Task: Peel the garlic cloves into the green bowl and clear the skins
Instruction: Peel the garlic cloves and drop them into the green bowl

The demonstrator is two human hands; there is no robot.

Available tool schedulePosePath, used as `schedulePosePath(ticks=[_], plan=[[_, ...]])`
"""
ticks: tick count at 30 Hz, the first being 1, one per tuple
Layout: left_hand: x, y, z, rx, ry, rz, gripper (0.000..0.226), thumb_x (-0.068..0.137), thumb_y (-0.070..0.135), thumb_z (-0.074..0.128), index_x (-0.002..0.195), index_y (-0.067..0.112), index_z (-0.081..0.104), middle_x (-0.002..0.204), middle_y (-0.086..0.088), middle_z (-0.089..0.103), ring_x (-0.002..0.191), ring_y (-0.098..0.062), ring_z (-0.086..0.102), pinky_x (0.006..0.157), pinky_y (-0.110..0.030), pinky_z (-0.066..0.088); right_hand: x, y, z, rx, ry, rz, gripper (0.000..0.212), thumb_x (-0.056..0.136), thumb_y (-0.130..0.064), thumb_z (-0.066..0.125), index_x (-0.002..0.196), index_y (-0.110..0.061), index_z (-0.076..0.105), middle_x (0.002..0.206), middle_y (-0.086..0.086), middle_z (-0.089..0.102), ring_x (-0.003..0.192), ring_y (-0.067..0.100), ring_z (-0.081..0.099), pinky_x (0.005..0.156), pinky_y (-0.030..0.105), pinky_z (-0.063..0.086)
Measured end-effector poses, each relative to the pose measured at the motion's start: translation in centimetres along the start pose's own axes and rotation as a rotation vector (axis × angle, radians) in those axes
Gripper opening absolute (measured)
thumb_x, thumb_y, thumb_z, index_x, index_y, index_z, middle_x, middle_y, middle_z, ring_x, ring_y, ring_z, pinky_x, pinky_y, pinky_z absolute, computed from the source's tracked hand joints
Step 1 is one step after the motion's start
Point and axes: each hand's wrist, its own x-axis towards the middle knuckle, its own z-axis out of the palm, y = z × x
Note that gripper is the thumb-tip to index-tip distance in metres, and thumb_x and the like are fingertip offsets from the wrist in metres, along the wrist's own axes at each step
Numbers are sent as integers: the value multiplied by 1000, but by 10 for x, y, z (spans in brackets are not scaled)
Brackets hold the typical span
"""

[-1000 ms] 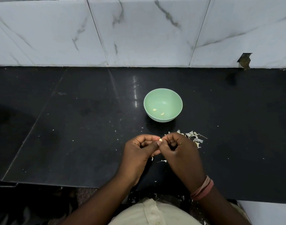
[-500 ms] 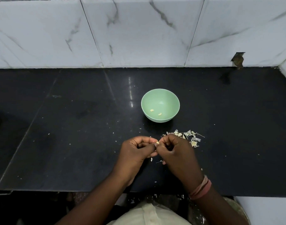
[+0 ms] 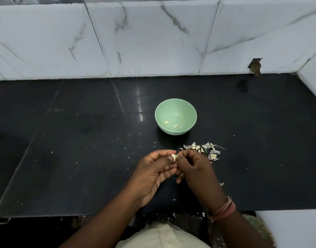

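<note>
A garlic clove (image 3: 174, 157) is pinched between the fingertips of the left hand (image 3: 153, 173) and the right hand (image 3: 195, 169), both curled closed on it, just below the frame's centre. The step in hand is judged to be peeling — whether any skin remains on the clove cannot be told. Two peeled cloves (image 3: 170, 124) are seen in the green bowl (image 3: 175, 106), above the hands. A pile of skins (image 3: 203, 150) is left on the black table (image 3: 82, 140), right of the hands. Next, the clove should be carried up over the bowl rim and released — the skins are to be gathered afterwards.
</note>
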Motion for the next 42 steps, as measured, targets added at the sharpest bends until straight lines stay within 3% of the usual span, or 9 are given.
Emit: schedulePosePath(ticks=[7,13,17,21,23,26,29,33,42], plan=[[-2,-2,6,-154,-31,-50,27,84,3,68,109,-3,70,94,-17,73,82,-17,71,82,-27,61,-1,-3,-5,48,-26,-6,17,100,-9,56,91,5,61,60,8,60,47,22,55,49,30,46],[-5,-4,6,-218,16,-65,26,83,1,67,109,0,70,93,-14,73,81,-17,72,71,-23,60,-1,-1,-6,41,3,-12,23,102,-14,49,84,-2,57,63,12,59,51,24,55,51,36,49],[-6,-4,7,-257,51,-86,25,88,2,65,113,0,67,98,-16,74,82,-17,73,70,-23,60,-1,1,-8,-84,65,-57,42,107,-32,44,79,-2,50,62,18,59,47,24,54,52,39,47],[-4,-7,10,-283,96,-84,26,90,1,64,116,-3,65,101,-20,75,84,-20,75,70,-24,61,0,9,-8,-203,93,-171,11,101,-23,53,91,-24,58,78,0,65,63,15,62,64,44,56],[-2,-9,11,-266,121,-60,25,89,2,65,114,-2,66,102,-21,74,85,-21,75,71,-25,61,1,14,-10,-224,95,-200,20,93,-12,52,92,-30,62,81,-12,65,67,9,61,65,37,54],[1,-12,13,-227,156,-19,23,90,4,65,112,-1,66,102,-21,75,85,-20,75,72,-25,61,0,12,-13,-297,132,-242,27,88,1,55,79,-22,66,71,-14,65,62,4,58,61,18,43],[3,-15,14,-210,192,23,22,88,3,68,110,-1,68,98,-19,75,81,-18,74,75,-24,61,4,12,-13,-275,174,-261,16,89,-7,68,88,-22,69,78,-16,69,72,3,64,67,11,46],[3,-18,14,-203,206,59,17,88,0,69,105,0,71,91,-14,74,77,-14,71,71,-21,60,4,10,-11,-347,158,-373,14,86,-12,75,85,-26,75,78,-15,71,76,6,67,70,13,49],[-6,-20,15,-233,187,72,15,85,-4,68,100,-1,70,87,-14,73,75,-13,71,68,-21,59,4,15,-6,-397,157,-378,14,79,-9,75,78,-22,69,72,-12,66,69,6,62,64,11,45]])
